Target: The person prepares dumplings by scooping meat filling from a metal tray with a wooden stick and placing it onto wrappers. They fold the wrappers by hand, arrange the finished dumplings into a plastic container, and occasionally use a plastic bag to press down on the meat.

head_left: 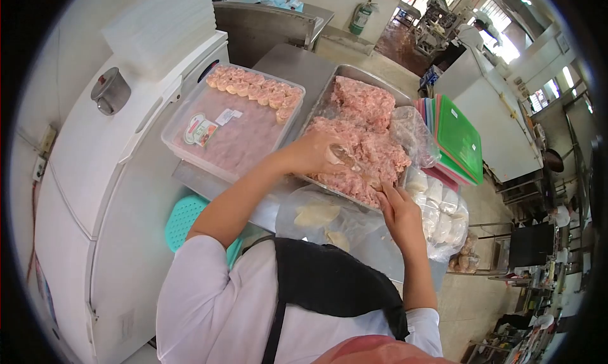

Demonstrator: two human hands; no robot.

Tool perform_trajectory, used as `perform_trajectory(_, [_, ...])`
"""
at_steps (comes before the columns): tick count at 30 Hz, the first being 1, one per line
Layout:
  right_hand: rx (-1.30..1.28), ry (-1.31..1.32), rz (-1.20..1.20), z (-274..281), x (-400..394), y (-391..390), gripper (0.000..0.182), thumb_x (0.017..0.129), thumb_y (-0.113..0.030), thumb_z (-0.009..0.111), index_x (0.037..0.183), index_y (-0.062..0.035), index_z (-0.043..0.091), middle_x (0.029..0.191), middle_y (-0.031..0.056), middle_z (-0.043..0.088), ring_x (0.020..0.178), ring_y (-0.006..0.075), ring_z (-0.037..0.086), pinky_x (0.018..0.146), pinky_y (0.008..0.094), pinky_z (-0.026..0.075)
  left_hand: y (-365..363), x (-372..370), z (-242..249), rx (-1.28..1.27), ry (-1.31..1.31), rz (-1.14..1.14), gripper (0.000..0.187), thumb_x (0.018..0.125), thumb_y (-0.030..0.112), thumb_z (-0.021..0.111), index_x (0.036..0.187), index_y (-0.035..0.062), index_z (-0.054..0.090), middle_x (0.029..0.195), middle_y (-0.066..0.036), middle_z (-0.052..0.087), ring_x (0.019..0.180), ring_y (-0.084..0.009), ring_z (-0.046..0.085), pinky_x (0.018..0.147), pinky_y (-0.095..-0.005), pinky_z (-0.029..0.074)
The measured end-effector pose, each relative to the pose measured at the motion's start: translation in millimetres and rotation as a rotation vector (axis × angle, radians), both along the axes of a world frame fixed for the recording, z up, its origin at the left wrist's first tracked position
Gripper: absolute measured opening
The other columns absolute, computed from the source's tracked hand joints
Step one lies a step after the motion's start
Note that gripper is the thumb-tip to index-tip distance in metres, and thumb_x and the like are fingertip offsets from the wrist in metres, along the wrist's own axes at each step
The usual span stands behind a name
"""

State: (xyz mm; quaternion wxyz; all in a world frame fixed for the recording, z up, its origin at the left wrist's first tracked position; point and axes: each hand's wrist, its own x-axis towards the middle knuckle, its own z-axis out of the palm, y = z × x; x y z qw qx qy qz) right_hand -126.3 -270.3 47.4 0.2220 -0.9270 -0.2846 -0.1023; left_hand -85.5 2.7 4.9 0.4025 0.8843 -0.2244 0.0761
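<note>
A deep metal tray (304, 128) holds a heap of pink ground meat (364, 104). Over its near left part, my left hand (316, 152) is closed around a pale dumpling wrapper (332, 153). My right hand (398, 205), at the tray's near right edge, grips a narrow spatula (366, 175) that reaches toward the wrapper; its tip is hard to make out. Left of the tray, a clear plastic container (174, 142) has rows of filled open-top dumplings (256, 90) along its far side. Loose pale wrappers (316, 214) lie on plastic in front of the tray.
Stacked coloured lids (459, 139) and bagged white packs (437, 205) stand right of the tray. A clear plastic bag (415, 133) touches its right rim. A white freezer (139, 237) with a metal pot (111, 91) is on the left. A turquoise stool (185, 221) sits below.
</note>
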Motion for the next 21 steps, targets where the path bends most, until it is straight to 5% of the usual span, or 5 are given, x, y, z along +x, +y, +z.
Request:
perform_trajectory(3, [0.022, 0.126, -0.039, 5.1, 10.3, -5.0, 0.021, 0.092, -0.014, 0.06, 0.11, -0.0067, 0.065, 0.09, 0.0161, 0.063, 0.081, 0.0325, 0.063, 0.072, 0.0376, 0.049, 7.1, 1.9, -12.8, -0.016, -0.127, 0.03, 0.046, 0.076, 0.032, 0.077, 0.11, 0.0037, 0.064, 0.103, -0.019, 0.065, 0.099, -0.0359, 0.06, 0.089, -0.0397, 0.047])
perform_trajectory(9, [0.145, 0.115, 0.071, -25.5, 13.5, 8.3, 0.02, 0.092, -0.012, 0.06, 0.107, 0.0002, 0.064, 0.093, 0.0173, 0.064, 0.085, 0.0329, 0.063, 0.075, 0.036, 0.049, 13.1, 2.1, 6.9, 0.004, 0.234, -0.131, 0.052, 0.077, 0.036, 0.074, 0.116, 0.0033, 0.064, 0.117, -0.016, 0.063, 0.106, -0.0334, 0.058, 0.094, -0.04, 0.045])
perform_trajectory(12, [0.205, 0.172, 0.081, -40.8, 26.2, 0.2, 0.019, 0.092, -0.01, 0.06, 0.105, 0.0022, 0.064, 0.093, 0.0157, 0.065, 0.086, 0.0259, 0.064, 0.075, 0.0318, 0.049, 24.2, -1.4, -10.1, 0.045, 0.033, 0.032, 0.049, 0.075, 0.03, 0.078, 0.112, 0.0023, 0.062, 0.106, -0.016, 0.065, 0.1, -0.0321, 0.061, 0.085, -0.0372, 0.048])
perform_trajectory(15, [0.381, 0.175, 0.004, -82.2, 46.0, -15.6, 0.02, 0.093, -0.013, 0.058, 0.106, 0.0003, 0.065, 0.098, 0.0153, 0.067, 0.089, 0.0252, 0.065, 0.077, 0.0323, 0.049, 64.4, -2.6, 6.0, -0.182, 0.181, -0.089, 0.052, 0.073, 0.028, 0.08, 0.114, 0.0018, 0.061, 0.107, -0.013, 0.065, 0.1, -0.0288, 0.062, 0.084, -0.0378, 0.048])
perform_trajectory(21, [0.775, 0.268, -0.204, -141.3, 55.2, -22.6, 0.026, 0.097, -0.015, 0.056, 0.112, 0.004, 0.064, 0.093, 0.0044, 0.066, 0.086, 0.0102, 0.058, 0.078, 0.0242, 0.046, 140.1, 3.9, -28.5, 0.238, 0.097, 0.532, 0.06, 0.073, 0.021, 0.079, 0.125, 0.0027, 0.055, 0.12, -0.016, 0.057, 0.109, -0.0257, 0.057, 0.091, -0.0382, 0.048])
